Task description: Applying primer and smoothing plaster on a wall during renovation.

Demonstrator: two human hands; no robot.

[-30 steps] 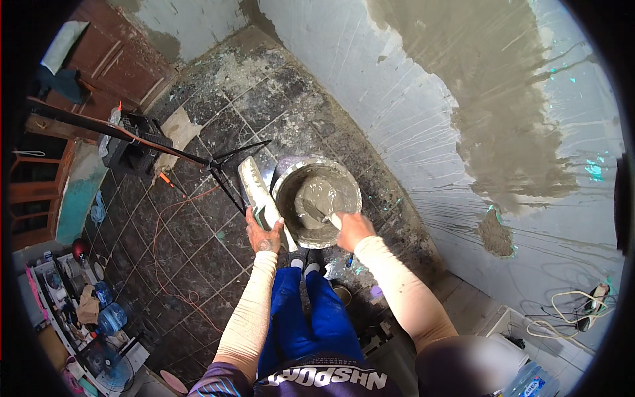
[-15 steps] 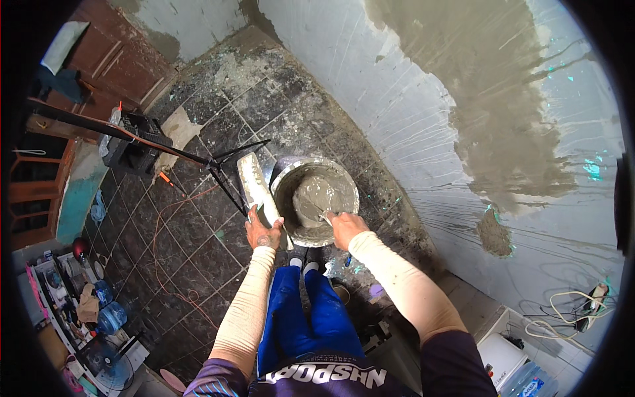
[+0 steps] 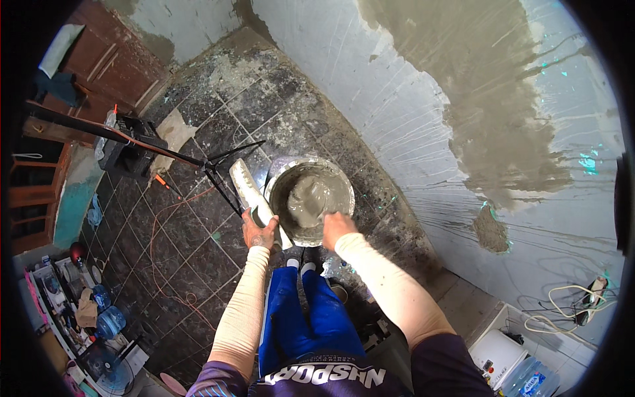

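1. Indoors, a person in pale sleeves (image 3: 390,284) and blue trousers (image 3: 305,324) stands over a round bucket (image 3: 349,188) on a dark tiled floor (image 3: 182,238).
2. Wet grey mortar (image 3: 311,197) sits inside the bucket, its surface glistening and swirled.
3. The left hand (image 3: 259,231) has its grip closed around a long, pale board (image 3: 246,183), which slants just left of the bucket; whether the two touch cannot be told.
4. The right hand (image 3: 338,226) is at the bucket's near right edge, its grip closed with fingers curled; what it may hold is hidden from this angle.
5. Near the board's far end, a black tripod (image 3: 208,164) spreads its legs, while an orange cord (image 3: 153,245) snakes over the tiles.
6. At right, a broad patch of grey-brown plaster (image 3: 496,132) covers part of a pale wall (image 3: 397,139).
7. Blue water jugs (image 3: 110,322) and a fan (image 3: 112,372) crowd the lower left.
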